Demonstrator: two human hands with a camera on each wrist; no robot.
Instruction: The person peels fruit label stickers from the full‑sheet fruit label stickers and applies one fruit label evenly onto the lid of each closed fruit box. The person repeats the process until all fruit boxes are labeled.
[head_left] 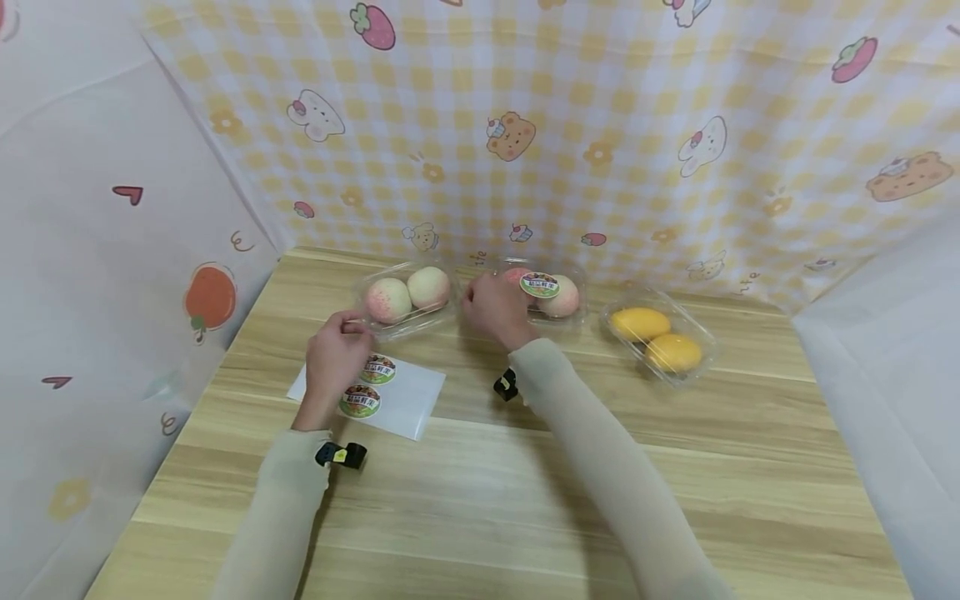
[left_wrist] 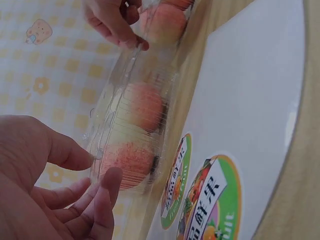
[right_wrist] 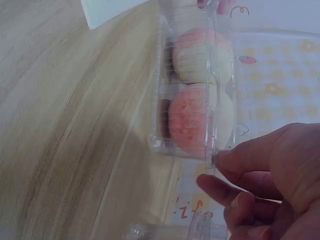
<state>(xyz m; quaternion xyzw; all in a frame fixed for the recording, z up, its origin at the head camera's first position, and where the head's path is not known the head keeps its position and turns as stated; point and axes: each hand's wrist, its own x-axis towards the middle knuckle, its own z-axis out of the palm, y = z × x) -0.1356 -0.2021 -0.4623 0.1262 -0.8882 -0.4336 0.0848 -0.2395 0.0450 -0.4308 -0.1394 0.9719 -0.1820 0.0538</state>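
Observation:
A clear plastic clamshell box [head_left: 414, 327] holds two pink-and-cream peaches [head_left: 388, 301] side by side. My left hand [head_left: 337, 354] is at its left end, thumb and fingertips pinching the rim at the corner in the left wrist view. At the opposite end my right hand [head_left: 497, 308] pinches the edge of the same box between thumb and index finger [right_wrist: 212, 190], its other fingers curled. The lid lies over the peaches, with no sticker visible on it. Below the left hand, a white sheet [head_left: 412, 400] carries two oval fruit stickers [head_left: 360, 401].
Right of the right hand stands a second clear box with peaches [head_left: 558, 297], an oval sticker [head_left: 540, 285] on its lid. Farther right, another clear box [head_left: 678, 379] contains two yellow mangoes [head_left: 674, 353]. A checked curtain [head_left: 570, 167] hangs behind the wooden table [head_left: 465, 517].

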